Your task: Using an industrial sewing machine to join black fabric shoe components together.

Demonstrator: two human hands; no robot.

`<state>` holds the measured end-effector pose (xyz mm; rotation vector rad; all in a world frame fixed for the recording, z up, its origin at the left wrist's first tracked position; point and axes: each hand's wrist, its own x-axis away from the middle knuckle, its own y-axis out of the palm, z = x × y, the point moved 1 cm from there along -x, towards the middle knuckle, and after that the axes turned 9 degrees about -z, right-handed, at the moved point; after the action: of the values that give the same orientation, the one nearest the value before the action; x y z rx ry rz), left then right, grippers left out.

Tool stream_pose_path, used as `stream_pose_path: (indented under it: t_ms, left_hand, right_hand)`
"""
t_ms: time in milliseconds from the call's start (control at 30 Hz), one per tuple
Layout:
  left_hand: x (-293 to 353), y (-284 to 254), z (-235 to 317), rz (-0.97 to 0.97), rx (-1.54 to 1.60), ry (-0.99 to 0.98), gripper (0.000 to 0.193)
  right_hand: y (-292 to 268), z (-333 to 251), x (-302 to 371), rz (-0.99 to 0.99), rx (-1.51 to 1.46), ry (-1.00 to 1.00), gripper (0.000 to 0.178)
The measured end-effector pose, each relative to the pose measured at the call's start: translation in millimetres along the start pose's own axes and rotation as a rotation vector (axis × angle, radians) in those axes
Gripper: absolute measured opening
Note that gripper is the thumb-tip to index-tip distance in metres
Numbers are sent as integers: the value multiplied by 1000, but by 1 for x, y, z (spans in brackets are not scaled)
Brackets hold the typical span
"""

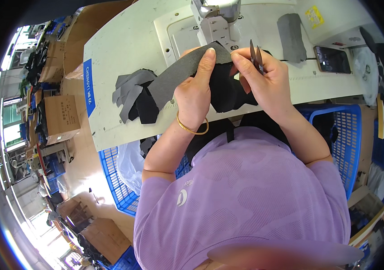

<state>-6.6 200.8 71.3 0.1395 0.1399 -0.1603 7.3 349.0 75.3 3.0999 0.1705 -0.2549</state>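
Note:
My left hand [195,92] is closed on a long, curved grey fabric piece [174,74], its thumb lying on top near the upper end. My right hand [266,81] has dark thread snips [256,57] in it, blades pointing up and away. Its thumb and forefinger meet at the right edge of the grey piece. Black fabric [228,92] hangs below and between my hands, over the table's front edge. On my left, a loose pile of grey and black fabric pieces [133,92] lies on the white table [111,49].
A sewing machine [219,22] stands just beyond my hands. To the right lie a grey fabric stack [291,38] and a phone [332,60]. Blue baskets [115,180] flank my lap below the table, the left one holding a clear plastic bag [130,164]. Cardboard boxes [61,118] stand farther left.

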Motion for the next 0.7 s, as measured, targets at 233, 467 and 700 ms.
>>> stream_pose_path:
  t_ms: [233,467,700]
  left_hand:
    - [-5,6,1,104,142,30,12]
    - [-7,5,-1,111,139,109,10]
    - [-7,8,5,109,129,-23,15]
  right_hand:
    - [2,1,0,-22,-4,-19,17]
    - [-1,1,0,-46,90,14,21]
    - [-3,-1,-2,-53,180,-47,23]
